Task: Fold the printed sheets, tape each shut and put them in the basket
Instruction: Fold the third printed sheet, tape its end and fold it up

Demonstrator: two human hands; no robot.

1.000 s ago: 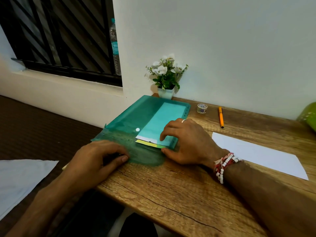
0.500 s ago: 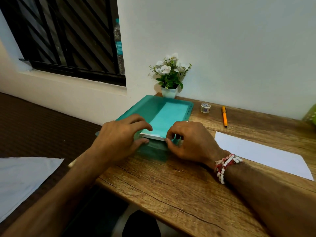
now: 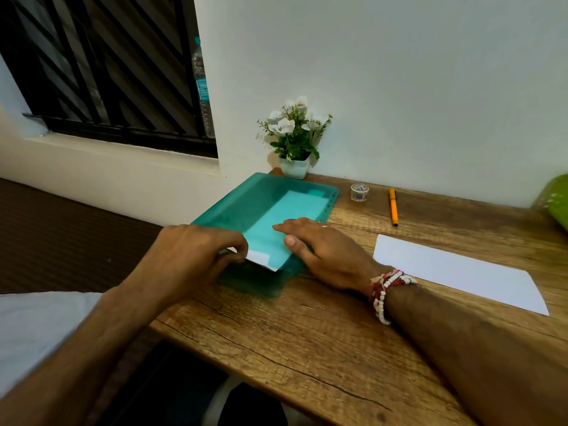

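- While the right hand [image 3: 322, 250] lies flat on the teal folder [image 3: 242, 198], fingers [image 3: 292, 224] straight and holding nothing, we see the left hand [image 3: 190, 256] pinching the near corner of the printed sheets [image 3: 261, 259] at the folder's open mouth.
- We judge the sheets light, thin and limp: they slide easily and crease if gripped hard, so a pinch at a corner or short edge suits them.
- Their long axis runs from us towards the wall, slanting slightly right along the folder; the pinched short edge points at us.
- A second white sheet [image 3: 455, 272] lies flat on the table [image 3: 307, 339], well to the right.
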